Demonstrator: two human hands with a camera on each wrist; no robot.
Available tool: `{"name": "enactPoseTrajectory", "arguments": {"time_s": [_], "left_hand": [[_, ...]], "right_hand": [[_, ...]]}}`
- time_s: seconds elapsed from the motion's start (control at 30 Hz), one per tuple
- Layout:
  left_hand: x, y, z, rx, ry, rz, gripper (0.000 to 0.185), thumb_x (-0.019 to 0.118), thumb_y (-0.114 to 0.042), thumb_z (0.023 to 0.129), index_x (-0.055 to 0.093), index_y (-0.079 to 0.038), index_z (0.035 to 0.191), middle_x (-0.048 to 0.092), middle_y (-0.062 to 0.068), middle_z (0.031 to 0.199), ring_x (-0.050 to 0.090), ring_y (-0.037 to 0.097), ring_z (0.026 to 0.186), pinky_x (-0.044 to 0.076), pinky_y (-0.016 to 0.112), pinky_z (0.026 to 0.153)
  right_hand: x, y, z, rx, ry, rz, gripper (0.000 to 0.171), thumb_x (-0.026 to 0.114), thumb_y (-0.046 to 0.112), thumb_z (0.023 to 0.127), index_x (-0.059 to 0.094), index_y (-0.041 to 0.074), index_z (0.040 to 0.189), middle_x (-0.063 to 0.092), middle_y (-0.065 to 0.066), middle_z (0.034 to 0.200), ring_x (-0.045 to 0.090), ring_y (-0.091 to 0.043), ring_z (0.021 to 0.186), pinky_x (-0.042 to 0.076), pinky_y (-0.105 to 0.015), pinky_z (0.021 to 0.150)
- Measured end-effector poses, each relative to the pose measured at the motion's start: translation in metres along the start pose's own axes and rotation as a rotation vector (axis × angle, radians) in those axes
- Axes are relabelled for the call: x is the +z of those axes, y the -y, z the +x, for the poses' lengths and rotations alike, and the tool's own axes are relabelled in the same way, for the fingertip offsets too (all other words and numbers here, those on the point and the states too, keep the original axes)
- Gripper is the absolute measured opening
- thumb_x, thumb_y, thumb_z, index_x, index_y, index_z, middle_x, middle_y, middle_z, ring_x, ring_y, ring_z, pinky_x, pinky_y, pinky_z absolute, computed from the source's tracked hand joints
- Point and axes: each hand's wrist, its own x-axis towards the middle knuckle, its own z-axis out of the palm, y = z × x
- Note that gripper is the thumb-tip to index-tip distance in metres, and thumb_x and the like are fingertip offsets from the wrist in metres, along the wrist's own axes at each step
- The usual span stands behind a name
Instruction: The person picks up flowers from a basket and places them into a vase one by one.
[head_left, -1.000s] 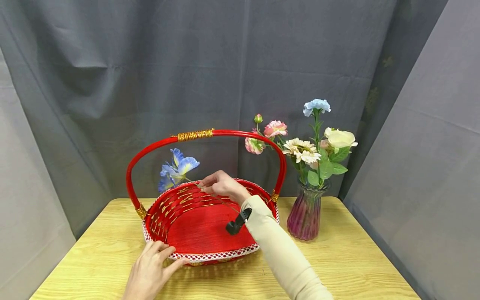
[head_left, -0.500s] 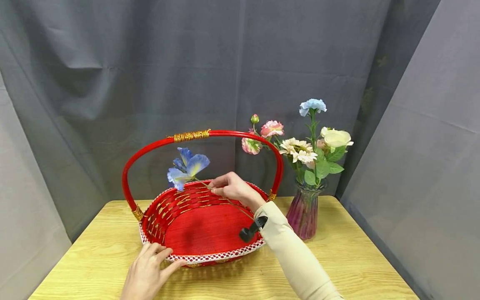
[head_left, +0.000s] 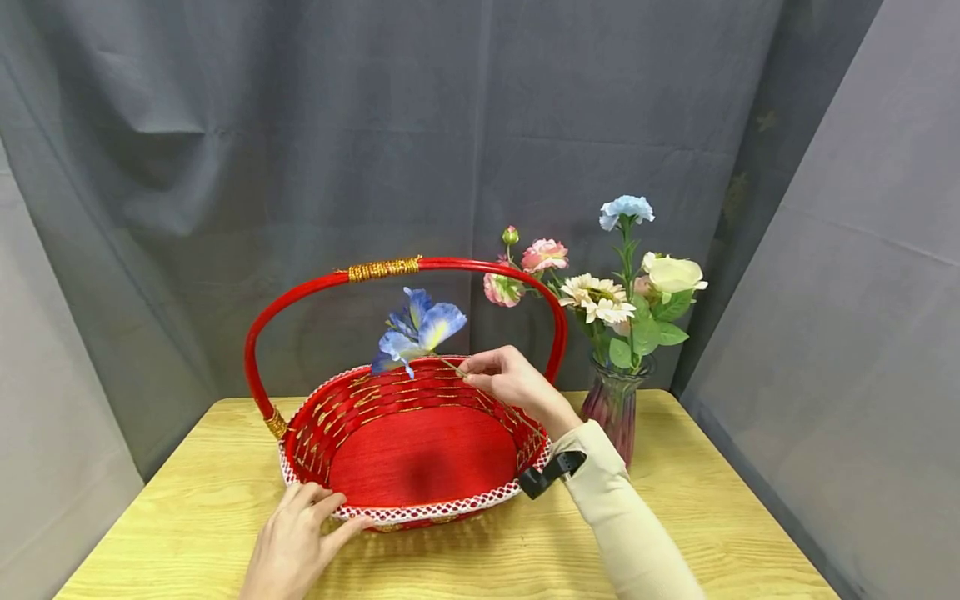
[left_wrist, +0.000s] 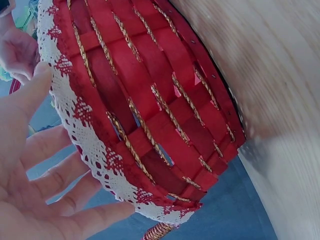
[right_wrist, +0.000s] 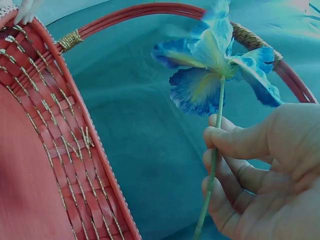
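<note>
A red woven basket (head_left: 420,510) with a white lace rim and a tall red handle (head_left: 382,268) stands on the wooden table. My right hand (head_left: 504,377) pinches the thin stem of a blue artificial flower (head_left: 416,329) and holds it above the basket's far right rim. In the right wrist view the blue flower (right_wrist: 216,60) stands above my thumb and fingers (right_wrist: 250,150). My left hand (head_left: 300,542) rests with straight fingers against the basket's near left rim. The left wrist view shows the lace rim (left_wrist: 80,115) next to my fingers (left_wrist: 35,175).
A purple glass vase (head_left: 611,417) with pink, cream, white and light blue artificial flowers (head_left: 600,296) stands right of the basket. Grey cloth hangs behind and on both sides. The wooden table (head_left: 712,517) runs to its edges left and right.
My right hand has carried the blue flower to the right and slightly up, from the basket's far left side towards the far right rim. The left hand has stayed on the rim.
</note>
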Motion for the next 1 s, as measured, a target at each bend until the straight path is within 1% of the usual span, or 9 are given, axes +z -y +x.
{"name": "enactPoseTrajectory", "arguments": {"time_s": [0.07, 0.2, 0.27, 0.47, 0.67, 0.77, 0.9, 0.93, 1.0], "left_hand": [[0.0, 0.0, 0.0, -0.007, 0.014, 0.011, 0.039, 0.088, -0.046, 0.062, 0.077, -0.015, 0.082, 0.061, -0.004, 0.082, 0.055, 0.013, 0.079, 0.053, 0.033, 0.059], [-0.001, 0.0, -0.001, -0.016, 0.039, 0.023, 0.039, 0.088, -0.046, 0.062, 0.077, -0.014, 0.082, 0.06, -0.003, 0.082, 0.053, 0.012, 0.079, 0.053, 0.033, 0.06], [-0.001, -0.001, -0.001, -0.029, 0.051, 0.022, 0.039, 0.089, -0.045, 0.062, 0.077, -0.014, 0.082, 0.06, -0.003, 0.082, 0.054, 0.012, 0.08, 0.053, 0.033, 0.06], [0.0, -0.002, -0.001, -0.066, 0.08, 0.019, 0.039, 0.089, -0.046, 0.062, 0.077, -0.015, 0.082, 0.06, -0.005, 0.083, 0.054, 0.011, 0.08, 0.054, 0.032, 0.059], [0.0, -0.002, -0.001, -0.032, 0.025, 0.003, 0.04, 0.089, -0.046, 0.061, 0.076, -0.015, 0.083, 0.06, -0.005, 0.083, 0.056, 0.011, 0.079, 0.053, 0.032, 0.058], [0.0, -0.001, -0.001, -0.019, 0.005, 0.0, 0.039, 0.089, -0.046, 0.061, 0.076, -0.015, 0.082, 0.06, -0.005, 0.083, 0.056, 0.011, 0.079, 0.053, 0.032, 0.058], [0.001, 0.0, -0.001, -0.019, 0.003, 0.0, 0.038, 0.089, -0.046, 0.061, 0.076, -0.016, 0.082, 0.06, -0.006, 0.083, 0.056, 0.011, 0.079, 0.052, 0.031, 0.059], [0.001, 0.0, -0.001, -0.018, 0.005, 0.001, 0.038, 0.089, -0.046, 0.061, 0.076, -0.017, 0.082, 0.06, -0.006, 0.083, 0.056, 0.011, 0.079, 0.052, 0.031, 0.059], [0.001, 0.0, -0.001, -0.011, 0.006, 0.002, 0.038, 0.089, -0.046, 0.061, 0.076, -0.017, 0.082, 0.06, -0.006, 0.083, 0.056, 0.011, 0.079, 0.052, 0.031, 0.06]], "right_hand": [[-0.004, -0.003, -0.005, -0.017, -0.008, 0.013, 0.017, 0.066, 0.007, 0.091, 0.073, 0.002, 0.106, 0.072, -0.012, 0.104, 0.062, -0.014, 0.087, 0.05, -0.023, 0.078], [-0.016, -0.006, -0.015, -0.02, -0.026, 0.051, 0.022, 0.063, 0.007, 0.093, 0.07, -0.001, 0.112, 0.072, -0.014, 0.108, 0.064, -0.011, 0.085, 0.051, -0.023, 0.075], [-0.022, -0.006, -0.019, -0.008, -0.037, 0.068, 0.022, 0.062, 0.006, 0.094, 0.069, -0.002, 0.114, 0.072, -0.014, 0.107, 0.064, -0.008, 0.083, 0.052, -0.024, 0.074], [-0.04, -0.002, -0.028, -0.006, -0.079, 0.101, 0.022, 0.06, 0.003, 0.094, 0.067, -0.004, 0.114, 0.071, -0.012, 0.104, 0.065, -0.008, 0.082, 0.055, -0.026, 0.073], [-0.055, 0.003, -0.036, -0.031, -0.138, 0.062, 0.022, 0.059, 0.002, 0.094, 0.067, -0.006, 0.114, 0.07, -0.016, 0.109, 0.064, -0.005, 0.091, 0.051, -0.022, 0.079], [-0.058, 0.006, -0.038, -0.04, -0.147, 0.056, 0.021, 0.06, 0.002, 0.094, 0.068, -0.005, 0.113, 0.07, -0.018, 0.109, 0.063, -0.008, 0.088, 0.051, -0.023, 0.072], [-0.059, 0.006, -0.04, -0.036, -0.146, 0.06, 0.021, 0.061, 0.003, 0.094, 0.068, -0.004, 0.112, 0.071, -0.017, 0.108, 0.063, -0.007, 0.086, 0.05, -0.023, 0.069], [-0.059, 0.005, -0.04, -0.034, -0.147, 0.06, 0.021, 0.061, 0.003, 0.094, 0.068, -0.005, 0.113, 0.071, -0.016, 0.108, 0.063, -0.006, 0.086, 0.05, -0.022, 0.07], [-0.059, 0.004, -0.04, -0.028, -0.15, 0.063, 0.022, 0.061, 0.002, 0.094, 0.068, -0.005, 0.113, 0.071, -0.016, 0.108, 0.062, -0.006, 0.082, 0.05, -0.022, 0.069]]}}
